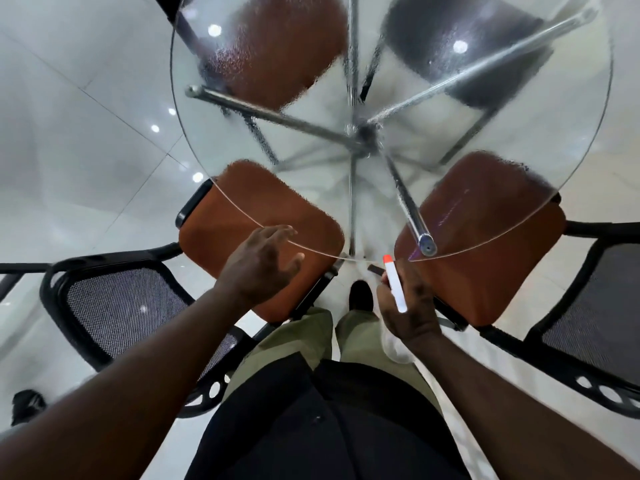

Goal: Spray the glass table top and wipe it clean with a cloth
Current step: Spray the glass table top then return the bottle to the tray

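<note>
Looking down from my head camera, I stood at the near edge of the round glass table top [391, 188], whose surface was beaded all over with fine spray droplets and showed the chrome legs [277, 117] crossing beneath it. My right hand [407, 306] was wrapped around a white spray bottle [396, 289] with an orange nozzle tip [388, 259], the nozzle pointing toward the table's rim just in front of me; I could read no brand, label or writing on it. A bit of white material [398, 348] showed under that wrist, but I could not tell whether it was the cloth or part of the bottle. My left hand [263, 265] was empty, fingers spread and loosely curved, hovering over the table's near-left edge above an orange chair seat [242, 230]. A second orange seat [485, 244] sat under the glass to the right, each with a black mesh backrest [124, 303]. My olive trousers [304, 337] and one dark shoe [360, 294] stood on the glossy white tile floor [86, 116].
</note>
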`<act>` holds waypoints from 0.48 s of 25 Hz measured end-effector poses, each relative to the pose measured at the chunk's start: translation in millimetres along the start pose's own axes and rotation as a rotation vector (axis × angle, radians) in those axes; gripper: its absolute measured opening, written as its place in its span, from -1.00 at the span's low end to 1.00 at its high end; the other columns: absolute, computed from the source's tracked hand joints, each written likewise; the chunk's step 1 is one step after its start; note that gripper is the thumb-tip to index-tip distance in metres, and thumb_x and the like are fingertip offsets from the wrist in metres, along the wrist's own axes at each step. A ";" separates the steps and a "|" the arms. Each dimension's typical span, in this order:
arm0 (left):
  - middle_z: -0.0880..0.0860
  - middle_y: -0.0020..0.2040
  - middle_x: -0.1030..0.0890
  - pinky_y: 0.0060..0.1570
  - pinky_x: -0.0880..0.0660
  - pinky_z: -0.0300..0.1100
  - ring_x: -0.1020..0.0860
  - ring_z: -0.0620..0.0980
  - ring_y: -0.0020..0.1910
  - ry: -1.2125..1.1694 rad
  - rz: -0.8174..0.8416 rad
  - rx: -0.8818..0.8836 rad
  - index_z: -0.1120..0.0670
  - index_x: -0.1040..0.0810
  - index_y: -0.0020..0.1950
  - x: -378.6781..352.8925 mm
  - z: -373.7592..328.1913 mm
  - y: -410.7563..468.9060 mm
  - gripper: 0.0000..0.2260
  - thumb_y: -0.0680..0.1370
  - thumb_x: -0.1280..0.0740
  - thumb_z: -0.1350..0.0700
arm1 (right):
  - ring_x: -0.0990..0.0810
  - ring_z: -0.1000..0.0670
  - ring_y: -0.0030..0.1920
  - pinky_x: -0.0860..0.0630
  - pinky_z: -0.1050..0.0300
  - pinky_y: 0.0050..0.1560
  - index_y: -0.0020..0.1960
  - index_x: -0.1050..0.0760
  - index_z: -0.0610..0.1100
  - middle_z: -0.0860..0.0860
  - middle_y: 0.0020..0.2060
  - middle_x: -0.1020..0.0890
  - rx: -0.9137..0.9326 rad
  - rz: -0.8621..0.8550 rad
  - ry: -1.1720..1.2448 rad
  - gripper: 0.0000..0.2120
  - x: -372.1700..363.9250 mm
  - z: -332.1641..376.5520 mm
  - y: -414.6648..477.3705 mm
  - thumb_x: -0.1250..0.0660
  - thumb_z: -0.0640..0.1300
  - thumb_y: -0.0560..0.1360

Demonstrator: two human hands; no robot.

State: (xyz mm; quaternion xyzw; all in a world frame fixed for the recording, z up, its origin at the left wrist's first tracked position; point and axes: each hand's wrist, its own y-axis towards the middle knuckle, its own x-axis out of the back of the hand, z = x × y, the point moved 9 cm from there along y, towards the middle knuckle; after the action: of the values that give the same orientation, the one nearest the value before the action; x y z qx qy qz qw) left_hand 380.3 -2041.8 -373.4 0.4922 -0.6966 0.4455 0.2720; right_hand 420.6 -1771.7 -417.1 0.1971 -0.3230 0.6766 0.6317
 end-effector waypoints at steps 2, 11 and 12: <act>0.06 0.44 -0.55 0.36 -0.48 -0.01 -0.46 0.03 0.44 0.015 -0.019 -0.022 0.06 -0.51 0.46 8.5 -9.0 5.9 -0.52 0.60 -0.40 -0.12 | -0.49 -0.14 -0.27 -0.51 -0.17 -0.24 -0.17 -0.47 -0.26 -0.10 -0.23 -0.52 0.068 -0.005 -0.042 -0.96 5.9 20.2 13.4 -0.30 -0.27 0.43; 0.05 0.46 -0.50 0.37 -0.46 0.02 -0.45 0.09 0.44 0.018 -0.077 -0.068 0.01 -0.47 0.48 79.6 -35.5 38.4 -0.48 0.59 -0.38 -0.19 | -0.56 -0.08 -0.08 -0.43 0.14 -0.03 0.02 -0.53 0.00 -0.06 -0.09 -0.63 -0.098 0.072 0.178 -0.82 55.3 105.1 113.3 -0.23 0.00 0.48; 0.06 0.45 -0.50 0.37 -0.45 0.03 -0.46 0.10 0.43 0.024 -0.090 -0.080 0.01 -0.47 0.48 88.3 -39.1 41.6 -0.48 0.59 -0.38 -0.18 | -0.56 -0.10 -0.10 -0.45 0.13 -0.04 -0.01 -0.52 -0.03 -0.08 -0.12 -0.63 -0.126 0.080 0.145 -0.82 60.5 111.5 124.4 -0.21 0.00 0.47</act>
State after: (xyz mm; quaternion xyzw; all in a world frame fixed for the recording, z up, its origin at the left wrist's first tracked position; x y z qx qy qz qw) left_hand 306.9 -2041.2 -298.1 0.5063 -0.6876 0.4106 0.3197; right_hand 275.1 -1803.3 -320.2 0.0944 -0.3261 0.6920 0.6371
